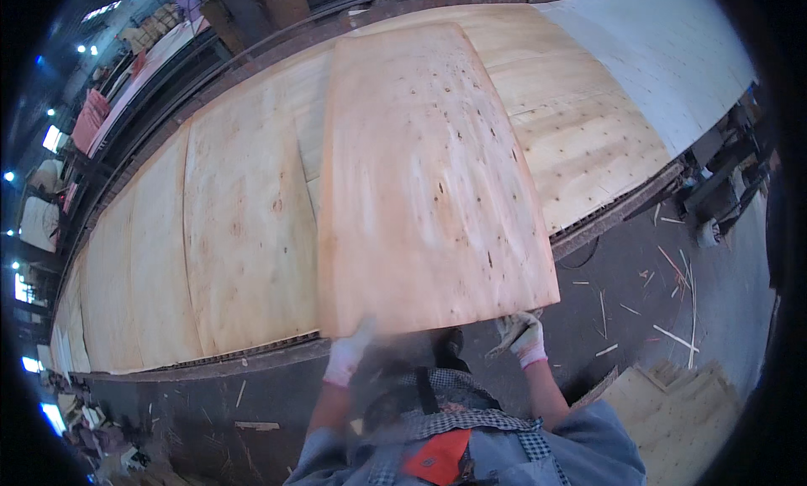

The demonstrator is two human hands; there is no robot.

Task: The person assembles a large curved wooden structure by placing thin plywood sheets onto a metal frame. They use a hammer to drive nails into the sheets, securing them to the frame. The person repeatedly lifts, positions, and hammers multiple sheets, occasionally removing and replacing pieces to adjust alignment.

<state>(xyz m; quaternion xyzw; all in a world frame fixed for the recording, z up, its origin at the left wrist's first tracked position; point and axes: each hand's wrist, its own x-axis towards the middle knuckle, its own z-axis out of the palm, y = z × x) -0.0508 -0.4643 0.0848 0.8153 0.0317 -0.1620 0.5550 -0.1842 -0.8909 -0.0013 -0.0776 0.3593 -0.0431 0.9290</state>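
My left hand (347, 356) and right hand (523, 336), two gloved hands, each close their fingers on one veneer sheet (429, 183) above the tabletop (244, 234).

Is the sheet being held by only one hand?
No: the left hand and the right hand, both gloved, each grip the near edge of the veneer sheet.
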